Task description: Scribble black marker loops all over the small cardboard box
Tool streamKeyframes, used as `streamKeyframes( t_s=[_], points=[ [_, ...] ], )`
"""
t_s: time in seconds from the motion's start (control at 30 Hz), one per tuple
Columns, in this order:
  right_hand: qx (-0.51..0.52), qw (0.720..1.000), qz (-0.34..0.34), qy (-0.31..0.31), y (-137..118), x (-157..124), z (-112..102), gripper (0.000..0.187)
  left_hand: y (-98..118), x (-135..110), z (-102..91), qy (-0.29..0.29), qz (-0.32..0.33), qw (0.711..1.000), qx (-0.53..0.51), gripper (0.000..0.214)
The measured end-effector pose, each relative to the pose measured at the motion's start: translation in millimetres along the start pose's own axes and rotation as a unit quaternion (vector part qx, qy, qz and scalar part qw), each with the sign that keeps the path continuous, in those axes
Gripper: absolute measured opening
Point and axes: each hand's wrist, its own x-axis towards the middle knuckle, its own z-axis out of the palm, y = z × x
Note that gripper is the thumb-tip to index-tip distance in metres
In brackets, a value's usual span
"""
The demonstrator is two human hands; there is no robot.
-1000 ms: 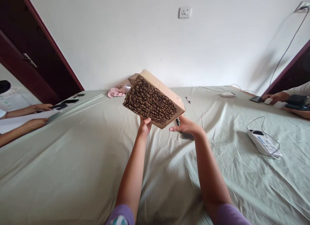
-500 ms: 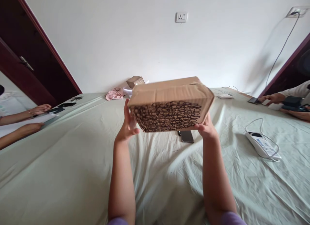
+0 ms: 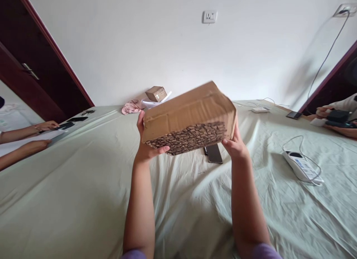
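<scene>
A brown cardboard box (image 3: 189, 110) is held up above the cloth-covered table (image 3: 92, 184), its right end higher than its left. Dark looping scribbles cover its lower front face. My left hand (image 3: 146, 147) grips the left end, thumb on the scribbled face and fingers up the side. At the right end, my right hand (image 3: 235, 143) clasps the box with its thumb at the lower corner; its other fingers are mostly hidden behind. Beneath the box, a dark phone (image 3: 214, 154) lies on the cloth, partly covered from view.
Against the wall sit a small carton (image 3: 156, 93) and a pink cloth (image 3: 132, 106). To the right lies a white power strip (image 3: 302, 166) with its cord, and farther back a white device (image 3: 260, 110). Other people's hands (image 3: 36, 147) show at the left, and another person's hand (image 3: 325, 111) at the right.
The box has tilted, its left end dropping and its right end rising, and it has shifted slightly left. More of its top shows. The other person's hand at right has drawn back from a phone.
</scene>
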Motion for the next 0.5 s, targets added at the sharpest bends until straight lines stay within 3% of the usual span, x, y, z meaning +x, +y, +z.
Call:
streamKeyframes(
  t_s=[0.07, 0.13, 0.23, 0.33, 0.43, 0.5],
  points=[
    [0.013, 1.000, -0.023, 0.006, 2, 4, 12, 0.130, -5, 1, 11.9, 0.053, 0.017, 0.998, -0.012, 0.127],
    [0.000, 1.000, -0.008, -0.009, 4, 5, 22, 0.125, -8, -1, 21.8, 0.068, -0.018, 0.997, -0.042, 0.129],
    [-0.035, 0.998, 0.039, -0.034, 3, 3, 28, 0.114, -7, -10, 19.1, -0.021, -0.152, 0.985, -0.072, 0.134],
    [-0.045, 0.998, 0.028, -0.045, -4, 1, 22, 0.116, -1, -16, -3.9, -0.140, -0.284, 0.949, 0.003, 0.130],
    [-0.079, 0.993, 0.021, -0.086, -15, 0, 15, 0.127, 13, -18, -23.5, -0.176, -0.276, 0.945, 0.019, 0.121],
    [-0.097, 0.988, 0.033, -0.116, -21, -1, 15, 0.133, 25, -18, -25.2, -0.178, -0.247, 0.952, 0.014, 0.100]
  ],
)
